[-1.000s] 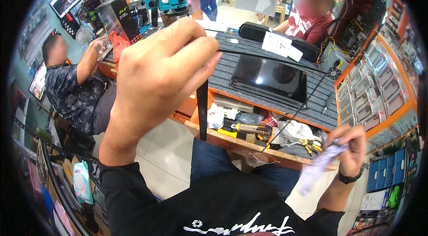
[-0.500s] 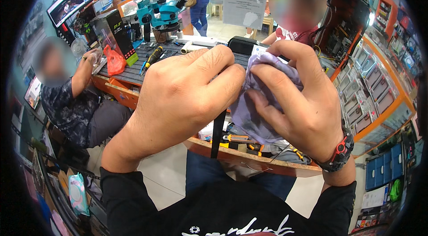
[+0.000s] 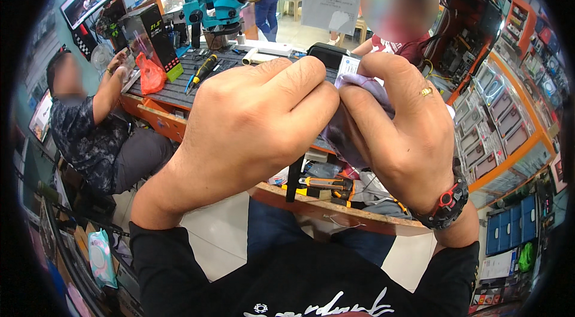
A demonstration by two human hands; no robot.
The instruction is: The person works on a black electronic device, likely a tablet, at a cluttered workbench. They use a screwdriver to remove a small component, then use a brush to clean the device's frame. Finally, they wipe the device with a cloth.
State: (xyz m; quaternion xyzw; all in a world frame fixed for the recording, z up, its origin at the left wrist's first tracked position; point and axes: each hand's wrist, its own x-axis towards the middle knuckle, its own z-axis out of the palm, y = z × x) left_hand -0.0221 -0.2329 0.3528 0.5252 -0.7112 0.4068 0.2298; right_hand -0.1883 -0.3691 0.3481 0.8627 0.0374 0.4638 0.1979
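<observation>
Over the workbench, both of my hands are close together in the middle of the view. My left hand (image 3: 254,116) is closed, its fingers curled in a pinch. A narrow black strap (image 3: 294,178) hangs down from beneath it; the fingertips and whatever else they grip are hidden. My right hand (image 3: 407,131) is closed on a bunched purple cloth (image 3: 366,84), which shows between thumb and fingers and hangs below them. Its fingertips touch or nearly touch the left hand's.
Below my hands an open drawer (image 3: 341,215) holds an orange utility knife (image 3: 323,183) and other tools. On the bench stand a teal microscope (image 3: 218,11), a yellow-black screwdriver (image 3: 206,69) and a red plastic bag (image 3: 151,74). One person (image 3: 90,113) sits left; another (image 3: 401,47) is across the bench.
My right hand has turned and drawn in against the left, its fingers closing. The cloth is more bunched, with less of it showing. The seated person at left has raised a hand.
</observation>
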